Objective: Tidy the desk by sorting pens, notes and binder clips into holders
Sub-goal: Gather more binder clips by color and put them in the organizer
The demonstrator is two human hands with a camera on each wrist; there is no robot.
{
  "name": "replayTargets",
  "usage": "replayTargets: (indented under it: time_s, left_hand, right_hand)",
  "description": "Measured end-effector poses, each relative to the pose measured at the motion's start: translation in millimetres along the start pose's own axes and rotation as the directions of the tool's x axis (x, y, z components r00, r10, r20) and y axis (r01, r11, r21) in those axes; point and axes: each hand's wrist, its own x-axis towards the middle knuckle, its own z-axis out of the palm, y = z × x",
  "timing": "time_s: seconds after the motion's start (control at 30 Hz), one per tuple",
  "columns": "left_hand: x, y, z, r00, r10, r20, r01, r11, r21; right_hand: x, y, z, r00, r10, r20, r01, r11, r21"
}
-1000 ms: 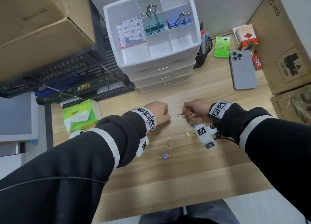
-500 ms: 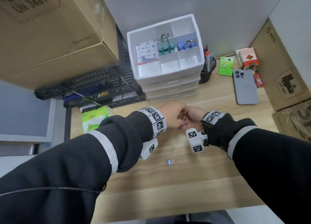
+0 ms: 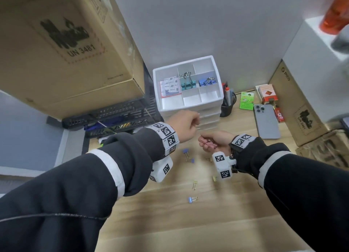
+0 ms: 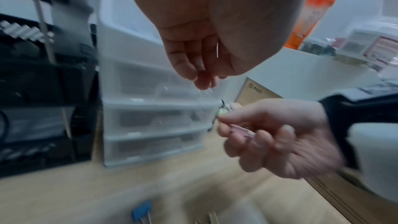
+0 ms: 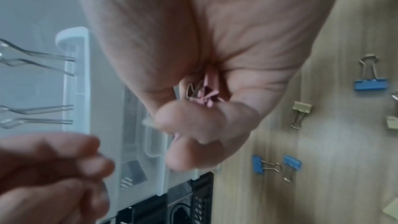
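My right hand (image 3: 205, 144) hovers above the desk, its fingers curled round a small bunch of pink binder clips (image 3: 207, 144), also seen in the palm (image 5: 204, 91). My left hand (image 3: 194, 122) is raised just above and left of it, in front of the white drawer organiser (image 3: 213, 100). Its fingers are curled, pinching a small binder clip of which only a thin wire handle (image 4: 217, 49) shows. Loose blue binder clips (image 3: 186, 151) and yellow binder clips (image 3: 194, 183) lie on the wood below both hands. The organiser's top tray holds notes (image 3: 170, 86), a teal clip (image 3: 186, 83) and a blue clip (image 3: 206, 81).
A black pen cup (image 3: 227, 104) stands right of the organiser, then a green packet (image 3: 246, 100) and a phone (image 3: 266, 121). Cardboard boxes (image 3: 66, 43) sit over black mesh trays (image 3: 117, 115) on the left; another box (image 3: 294, 104) lines the right edge.
The hands have parted: my left hand has lifted up toward the organiser, and the right hand has turned so the pink clips show. My head has tilted up.
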Motion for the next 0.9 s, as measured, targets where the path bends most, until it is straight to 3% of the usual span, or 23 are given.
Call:
replayTargets:
  time_s: [0.1,0.17,0.3,0.47,0.63,0.9]
  left_hand:
    - [-0.2,-6.5,-31.3,0.998,-0.046,-0.046,0.049,0.997,0.061]
    - [-0.6,-8.6,-53.8,0.993,-0.092,-0.074,0.098,0.992,0.078]
    - [5.9,-17.2,-95.2,0.967,-0.234,-0.106,0.245,0.964,0.107]
    - [12.3,-27.6,-119.6,0.938,-0.340,-0.070,0.347,0.916,0.201]
    - [24.4,-39.7,-120.5,0.936,-0.351,-0.036,0.350,0.911,0.218]
    - [45.5,-50.1,-113.2,0.944,-0.326,-0.048,0.325,0.902,0.285]
  right_hand:
    - [-20.9,-22.8,-0.3,0.999,-0.010,0.045,0.012,0.999,-0.041]
    - [-39.3,-43.0,0.5,0.995,0.014,0.101,0.003,0.985,-0.171]
    - [-74.3,-97.7,-2.2,0.998,-0.015,0.055,0.037,0.901,-0.431]
    - [-102.5,-164.6,6.2,0.991,-0.117,-0.063,0.097,0.960,-0.261]
    - [-104.8,-217.5,25.5,0.969,-0.192,-0.154,0.180,0.980,-0.089]
    - [-49.3,-254.5,39.1,0.943,-0.240,-0.231,0.179,0.949,-0.258]
